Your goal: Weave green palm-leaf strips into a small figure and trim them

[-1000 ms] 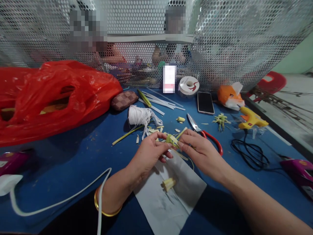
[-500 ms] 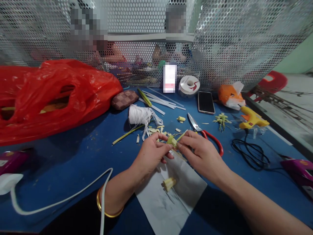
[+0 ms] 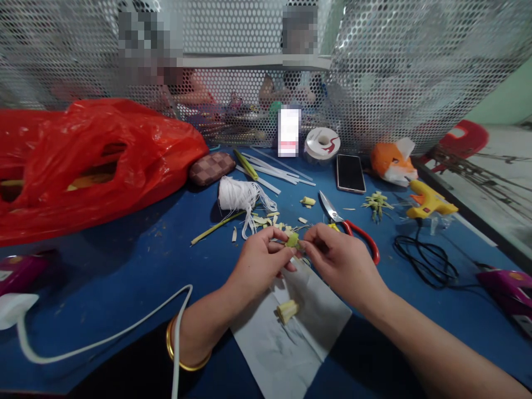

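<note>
My left hand [image 3: 260,257] pinches a small green folded leaf piece [image 3: 292,240] between thumb and fingers. At the piece's right end, the fingertips of my right hand [image 3: 347,263] are pressed together; exactly what they grip there is too small to make out. Below both hands, a short pale-yellow bundle of stalk pieces [image 3: 287,312] lies on a creased white paper sheet [image 3: 282,360]. Cut leaf scraps [image 3: 261,221] are scattered just beyond my fingers. Red-handled scissors [image 3: 349,226] lie with their blades half apart, past my right hand.
A white string spool [image 3: 233,195], ribbon roll [image 3: 322,144] and phone [image 3: 350,173] stand or lie farther back. A yellow glue gun [image 3: 432,200] with a black cord is at right. A red plastic bag [image 3: 158,138] fills the left. A white cable [image 3: 124,332] crosses my left forearm.
The pale strip that stuck up from my right fingertips no longer shows. The green piece has turned a little in my left fingers, and my right hand has shifted slightly.
</note>
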{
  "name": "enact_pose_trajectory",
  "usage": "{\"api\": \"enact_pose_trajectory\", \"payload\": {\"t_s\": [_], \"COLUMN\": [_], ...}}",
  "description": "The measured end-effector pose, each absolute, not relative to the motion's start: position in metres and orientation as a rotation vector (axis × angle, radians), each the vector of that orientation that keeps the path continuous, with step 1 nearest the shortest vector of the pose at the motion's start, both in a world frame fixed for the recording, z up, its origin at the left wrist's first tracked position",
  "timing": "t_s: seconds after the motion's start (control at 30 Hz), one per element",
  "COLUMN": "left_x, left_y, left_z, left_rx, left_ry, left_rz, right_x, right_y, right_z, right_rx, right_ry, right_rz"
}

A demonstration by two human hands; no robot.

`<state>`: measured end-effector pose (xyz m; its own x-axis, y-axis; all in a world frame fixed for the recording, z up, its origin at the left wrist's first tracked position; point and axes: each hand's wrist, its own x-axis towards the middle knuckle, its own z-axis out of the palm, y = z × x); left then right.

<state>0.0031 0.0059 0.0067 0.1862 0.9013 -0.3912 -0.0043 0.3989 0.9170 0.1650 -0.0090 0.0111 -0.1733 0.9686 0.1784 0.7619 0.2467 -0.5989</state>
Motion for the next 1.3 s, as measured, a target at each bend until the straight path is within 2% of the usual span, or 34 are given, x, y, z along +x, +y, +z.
{"api": "enact_pose_trajectory", "payload": {"t_s": [0.23,0.47,0.83,1.1,1.3], "left_x": [-0.001,-0.003,0.007,0.002,-0.005], "left_y": [0.011,0.01,0.005,0.007,0.01], "left_z": [0.015,0.011,0.006,0.01,0.009], "left_rx": [0.723,0.692,0.868,0.755,0.665], "left_ry": [1.111,1.083,1.217,1.123,0.943], "left_rz": [0.863,0.9,0.868,0.844,0.881], "right_x": [0.168,0.167,0.157,0.163,0.174], "right_y": [-0.004,0.0,-0.008,-0.005,0.001], "right_z": [0.013,0.008,0.003,0.004,0.015], "right_rx": [-1.413,-1.251,-1.358,-1.241,-1.16], "right_ry": [-1.902,-1.828,-1.882,-1.764,-1.829], "right_rz": [0.409,0.5,0.418,0.68,0.426]}}
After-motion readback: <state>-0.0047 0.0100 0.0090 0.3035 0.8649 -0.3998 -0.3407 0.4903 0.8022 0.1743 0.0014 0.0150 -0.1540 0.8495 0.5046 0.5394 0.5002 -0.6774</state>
